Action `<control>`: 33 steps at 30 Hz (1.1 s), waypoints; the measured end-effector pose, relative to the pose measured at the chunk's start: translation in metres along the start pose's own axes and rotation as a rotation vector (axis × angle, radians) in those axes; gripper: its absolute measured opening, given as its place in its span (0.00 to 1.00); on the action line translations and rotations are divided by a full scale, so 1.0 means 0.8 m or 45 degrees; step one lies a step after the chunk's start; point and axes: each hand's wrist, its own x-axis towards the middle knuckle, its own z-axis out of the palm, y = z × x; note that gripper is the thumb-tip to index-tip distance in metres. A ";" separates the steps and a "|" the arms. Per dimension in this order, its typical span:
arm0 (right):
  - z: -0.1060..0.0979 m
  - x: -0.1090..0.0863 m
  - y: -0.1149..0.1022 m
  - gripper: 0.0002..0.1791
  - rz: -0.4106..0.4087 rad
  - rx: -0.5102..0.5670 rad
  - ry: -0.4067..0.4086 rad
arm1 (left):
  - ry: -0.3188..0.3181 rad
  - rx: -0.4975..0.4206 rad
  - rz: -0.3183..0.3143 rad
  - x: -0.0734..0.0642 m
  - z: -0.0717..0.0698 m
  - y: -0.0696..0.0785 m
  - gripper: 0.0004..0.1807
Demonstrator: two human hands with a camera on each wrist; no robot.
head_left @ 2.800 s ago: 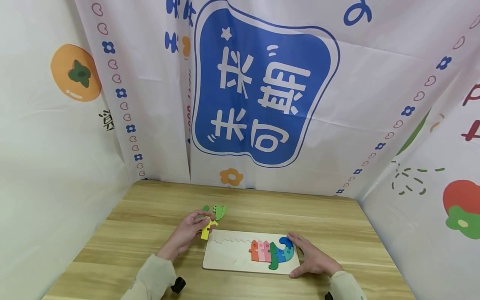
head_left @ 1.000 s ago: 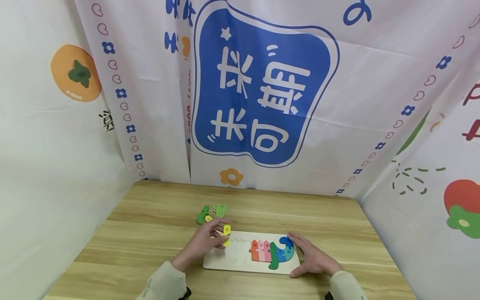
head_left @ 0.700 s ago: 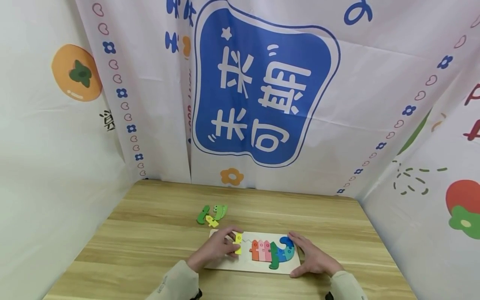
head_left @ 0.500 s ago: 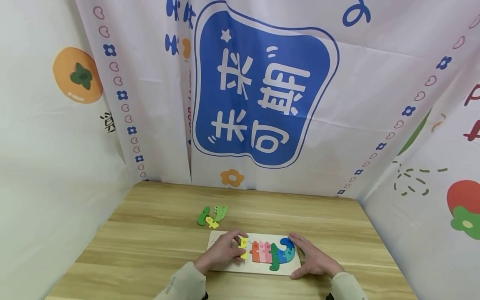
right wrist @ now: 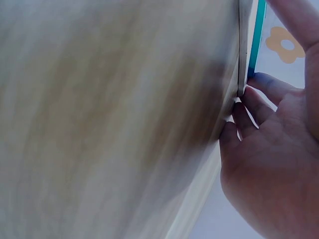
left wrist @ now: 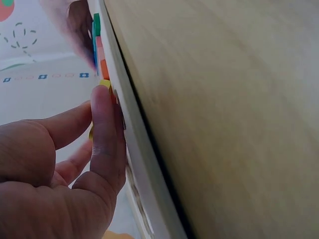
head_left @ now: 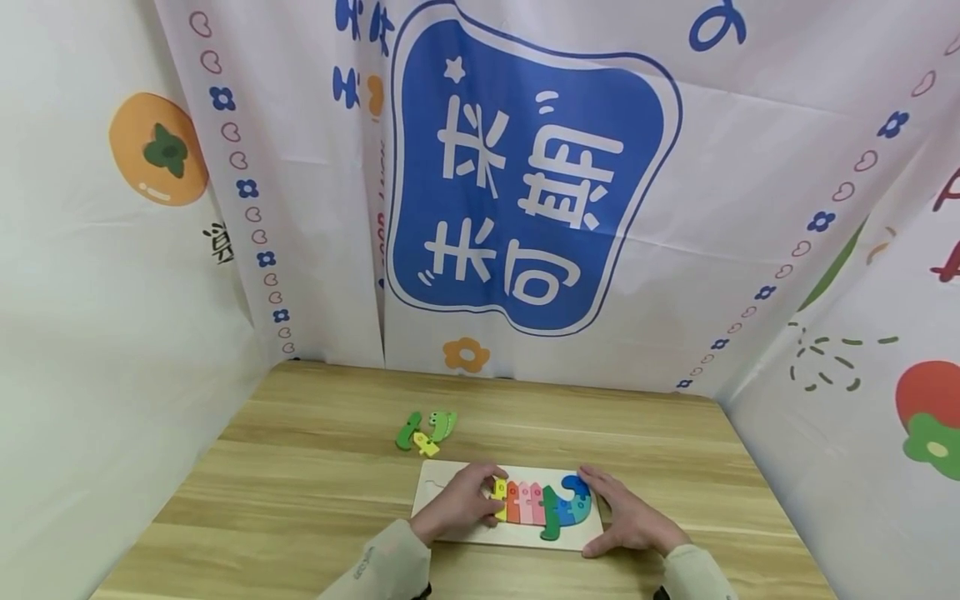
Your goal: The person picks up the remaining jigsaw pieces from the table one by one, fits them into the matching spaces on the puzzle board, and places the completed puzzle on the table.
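My left hand (head_left: 467, 500) pinches a yellow puzzle piece (head_left: 500, 498) between thumb and fingers, at the left side of the orange piece (head_left: 513, 503) on the wooden puzzle board (head_left: 457, 533). In the left wrist view only bits of the yellow piece (left wrist: 104, 83) show past the fingers. Whether it lies fully flat cannot be told. Right of the orange one sit pink pieces (head_left: 531, 505), a dark green leg piece (head_left: 551, 517) and a blue tail (head_left: 579, 500). My right hand (head_left: 630, 515) holds the board's right end, thumb at the near corner, fingers at the far one.
Behind the board's left end lie loose pieces: a green leg (head_left: 408, 432), a light green crocodile head (head_left: 442, 425) and another yellow piece (head_left: 426, 444). A printed cloth (head_left: 330, 250) hangs along the back and sides of the wooden table (head_left: 285, 475).
My left hand has carried the yellow piece from beside the loose pieces, rightward across the board, up against the orange piece. My right hand has stayed at the board's right end.
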 end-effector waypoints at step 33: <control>-0.001 -0.001 -0.001 0.69 0.000 0.000 -0.011 | 0.126 0.369 0.028 -0.010 -0.001 0.003 0.28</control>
